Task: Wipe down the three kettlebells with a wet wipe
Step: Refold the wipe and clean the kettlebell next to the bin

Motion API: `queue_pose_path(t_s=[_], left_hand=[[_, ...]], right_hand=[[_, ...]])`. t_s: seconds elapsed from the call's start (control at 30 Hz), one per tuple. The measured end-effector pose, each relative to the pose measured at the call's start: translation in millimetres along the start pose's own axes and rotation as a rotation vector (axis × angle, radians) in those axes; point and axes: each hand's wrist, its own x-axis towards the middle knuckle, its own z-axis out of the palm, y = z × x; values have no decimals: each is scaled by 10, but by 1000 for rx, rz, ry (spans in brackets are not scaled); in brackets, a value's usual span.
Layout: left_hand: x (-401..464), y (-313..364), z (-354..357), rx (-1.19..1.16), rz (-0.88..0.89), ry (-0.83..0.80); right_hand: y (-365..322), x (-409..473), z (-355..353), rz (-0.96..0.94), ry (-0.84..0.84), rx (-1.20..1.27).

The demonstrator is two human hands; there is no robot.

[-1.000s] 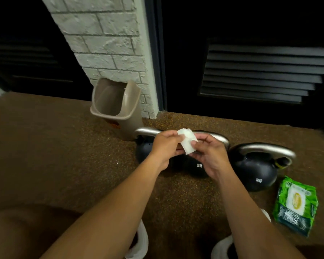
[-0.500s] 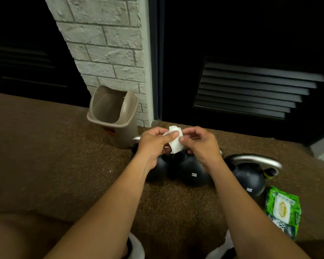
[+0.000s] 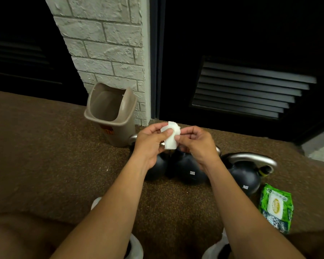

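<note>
Three black kettlebells with silver handles stand in a row on the brown floor. The left kettlebell (image 3: 158, 168) is mostly hidden behind my left wrist. The middle kettlebell (image 3: 188, 170) carries a white weight mark. The right kettlebell (image 3: 244, 173) stands in plain sight. Above them both hands hold a folded white wet wipe (image 3: 171, 135). My left hand (image 3: 151, 143) pinches its left side between thumb and fingers, and my right hand (image 3: 195, 143) pinches its right edge. The wipe hangs in the air, apart from the kettlebells.
A beige plastic bin (image 3: 110, 114) stands open to the left of the kettlebells, against a white brick pillar (image 3: 108, 45). A green wet wipe pack (image 3: 276, 207) lies on the floor at the right. Dark louvred doors (image 3: 251, 86) close off the back. My white shoes (image 3: 137, 245) show at the bottom.
The view has tilted up a little and the kettlebells sit lower in frame. Both hands keep working the wipe between their fingertips, and it now looks more folded.
</note>
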Motion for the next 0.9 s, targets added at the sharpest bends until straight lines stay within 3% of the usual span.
queue_pose_path(t_s=[0.3, 0.53, 0.9], left_hand=[[-50, 62, 12, -61, -14, -35], [-95, 104, 56, -61, -21, -199], [-143, 107, 138, -42, 29, -271]], right_hand=[[-37, -40, -21, -13, 105, -23], [-114, -132, -87, 5, 6, 187], [-164, -173, -122, -59, 60, 142]])
